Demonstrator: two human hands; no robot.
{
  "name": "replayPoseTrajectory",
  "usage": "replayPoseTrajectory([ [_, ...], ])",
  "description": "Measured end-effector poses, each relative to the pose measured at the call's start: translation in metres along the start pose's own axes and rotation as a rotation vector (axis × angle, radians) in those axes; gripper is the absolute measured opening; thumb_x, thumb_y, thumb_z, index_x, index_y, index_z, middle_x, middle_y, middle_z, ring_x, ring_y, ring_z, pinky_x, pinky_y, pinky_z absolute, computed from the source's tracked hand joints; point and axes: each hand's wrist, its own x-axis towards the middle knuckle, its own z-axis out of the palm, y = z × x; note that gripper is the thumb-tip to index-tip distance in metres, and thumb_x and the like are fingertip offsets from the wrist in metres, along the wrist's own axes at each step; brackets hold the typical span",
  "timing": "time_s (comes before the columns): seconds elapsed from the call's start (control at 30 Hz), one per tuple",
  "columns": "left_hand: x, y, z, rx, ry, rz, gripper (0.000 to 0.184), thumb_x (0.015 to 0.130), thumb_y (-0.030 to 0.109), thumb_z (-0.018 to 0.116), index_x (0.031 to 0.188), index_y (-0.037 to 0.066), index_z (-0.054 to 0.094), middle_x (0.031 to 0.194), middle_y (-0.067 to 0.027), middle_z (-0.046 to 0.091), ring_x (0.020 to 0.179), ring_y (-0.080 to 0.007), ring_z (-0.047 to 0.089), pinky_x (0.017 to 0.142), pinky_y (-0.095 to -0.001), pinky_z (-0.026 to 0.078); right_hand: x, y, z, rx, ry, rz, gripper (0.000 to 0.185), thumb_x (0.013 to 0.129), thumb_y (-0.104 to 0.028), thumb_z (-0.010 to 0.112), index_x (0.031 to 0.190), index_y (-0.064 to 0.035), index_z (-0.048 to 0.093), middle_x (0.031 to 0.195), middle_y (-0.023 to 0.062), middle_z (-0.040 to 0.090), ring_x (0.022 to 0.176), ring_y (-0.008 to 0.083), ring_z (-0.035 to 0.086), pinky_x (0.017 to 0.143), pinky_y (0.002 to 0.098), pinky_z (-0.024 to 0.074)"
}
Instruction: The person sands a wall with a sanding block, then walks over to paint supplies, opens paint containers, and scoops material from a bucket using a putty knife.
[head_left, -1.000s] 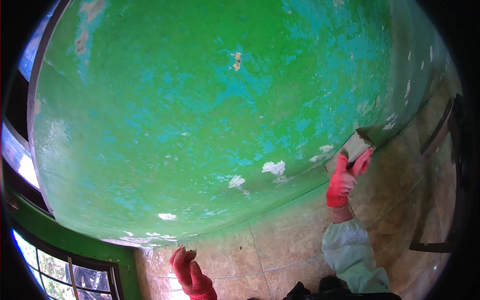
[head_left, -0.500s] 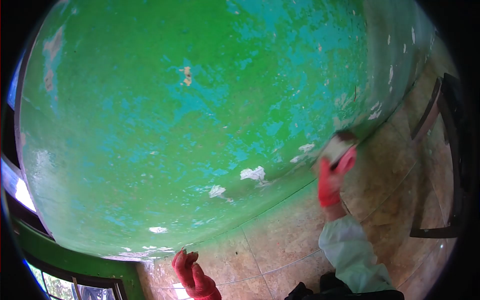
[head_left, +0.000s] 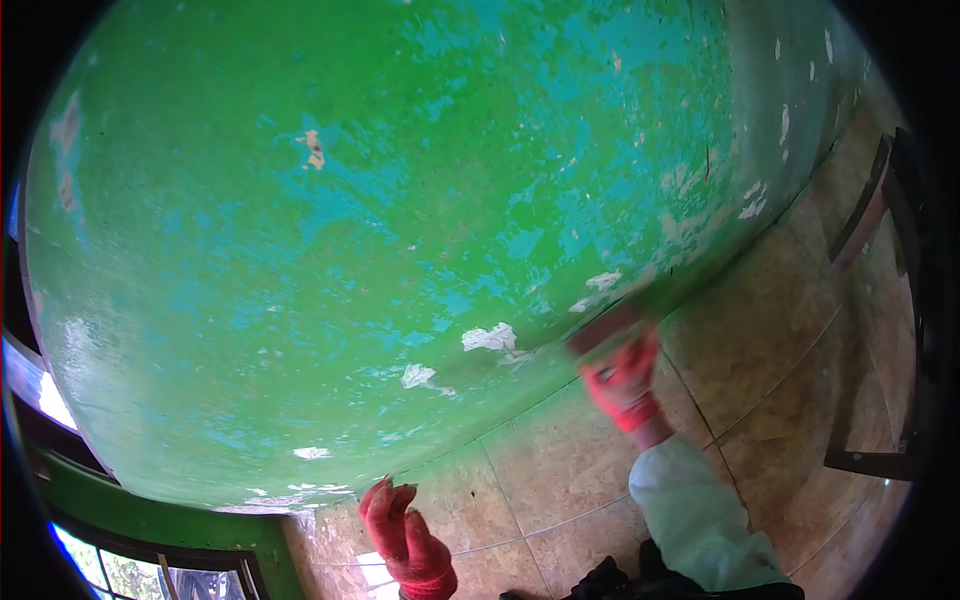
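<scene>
Right grip (head_left: pixel 624 380): clamped around a blurred block (head_left: pixel 606 331), near the wall (head_left: pixel 390 250) ahead. Left grip (head_left: pixel 407 538): loosely curled, empty.

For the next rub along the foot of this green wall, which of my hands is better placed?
Probably your right hand: it grips a motion-blurred block at the foot of the green wall. Your left hand is loosely curled, with no tool visible in it.
</scene>
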Motion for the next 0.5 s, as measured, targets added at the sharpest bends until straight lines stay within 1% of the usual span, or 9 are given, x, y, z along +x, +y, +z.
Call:
replayPoseTrajectory([
  [0.03,-0.003,-0.003,-0.004,0.017,0.015,-0.039,0.041,0.085,0.01,0.045,0.124,-0.003,0.048,0.115,-0.0126,0.052,0.091,-0.0203,0.056,0.085,-0.0366,0.046,0.015,0.008,-0.015,-0.099,0.214,0.11,0.069,0.087,-0.039,0.062,0.14,-0.0122,0.027,0.135,0.0194,0.036,0.115,0.0314,0.044,0.097,0.0435,0.0387],
  [0.1,-0.006,-0.009,-0.014,0.056,0.016,-0.054,0.042,0.085,0.01,0.044,0.124,-0.003,0.049,0.11,-0.0114,0.053,0.09,-0.0197,0.056,0.085,-0.0357,0.046,0.038,0.027,-0.034,-0.206,0.426,0.223,0.08,0.09,-0.04,0.057,0.15,-0.0081,0.014,0.141,0.0241,0.03,0.119,0.0338,0.043,0.1,0.0439,0.0372],
  [0.17,-0.01,-0.017,-0.022,0.053,0.018,-0.071,0.042,0.085,0.01,0.044,0.124,-0.003,0.049,0.109,-0.0115,0.053,0.09,-0.0198,0.056,0.085,-0.0355,0.046,0.053,0.039,-0.047,0.259,0.604,0.737,0.087,0.089,-0.041,0.057,0.149,-0.0028,0.007,0.142,0.0255,0.028,0.127,0.0361,0.037,0.103,0.0447,0.0349],
  [0.23,-0.011,-0.019,-0.026,0.059,-0.02,-0.09,0.043,0.085,0.012,0.043,0.125,-0.003,0.049,0.11,-0.0117,0.053,0.091,-0.0199,0.056,0.085,-0.0356,0.046,0.041,0.017,-0.023,0.368,0.572,0.664,0.09,0.089,-0.043,0.057,0.149,-0.0012,0.004,0.146,0.026,0.019,0.131,0.0363,0.031,0.105,0.0441,0.0324],
  [0.3,-0.008,-0.004,-0.008,0.051,-0.014,-0.111,0.043,0.085,0.012,0.043,0.125,-0.003,0.049,0.11,-0.0121,0.054,0.092,-0.0199,0.056,0.086,-0.0358,0.046,-0.006,-0.01,0.028,0.102,0.432,0.661,0.095,0.089,-0.042,0.057,0.149,-0.0014,-0.003,0.145,0.0283,0.017,0.13,0.0377,0.031,0.106,0.0452,0.0318],
  [0.37,-0.007,0.004,0.009,-0.004,-0.024,-0.112,0.043,0.086,0.012,0.043,0.126,-0.004,0.048,0.11,-0.0126,0.055,0.092,-0.0201,0.056,0.086,-0.0363,0.046,-0.061,-0.039,0.07,0.08,0.259,0.631,0.098,0.089,-0.041,0.057,0.148,-0.0024,-0.011,0.144,0.0311,0.011,0.129,0.0407,0.029,0.105,0.0481,0.032],
  [0.4,-0.008,0.006,0.011,-0.01,-0.023,-0.11,0.043,0.086,0.012,0.043,0.126,-0.004,0.048,0.11,-0.0126,0.055,0.092,-0.0201,0.056,0.086,-0.0363,0.046,-0.059,-0.057,0.068,0.18,0.236,0.761,0.099,0.088,-0.04,0.058,0.148,-0.0021,-0.011,0.143,0.0308,0.012,0.13,0.0407,0.027,0.105,0.0476,0.0319],
  [0.47,-0.003,0.01,0.007,0.123,-0.205,0.032,0.032,0.097,0.003,0.043,0.127,-0.005,0.046,0.127,-0.015,0.051,0.1,-0.0236,0.059,0.092,-0.0372,0.045,-0.04,-0.048,0.055,0.205,0.302,0.739,0.093,0.091,-0.038,0.055,0.148,-0.0018,-0.009,0.143,0.0317,0.016,0.127,0.0392,0.032,0.106,0.0436,0.0327],
  [0.5,-0.001,0.011,0.002,0.186,-0.23,0.083,0.032,0.096,0.0,0.041,0.127,-0.006,0.045,0.126,-0.0162,0.051,0.099,-0.0237,0.059,0.09,-0.036,0.047,-0.022,-0.037,0.04,0.231,0.373,0.798,0.089,0.092,-0.037,0.054,0.148,-0.0011,-0.005,0.143,0.0299,0.02,0.126,0.0373,0.035,0.106,0.0411,0.0326],
])
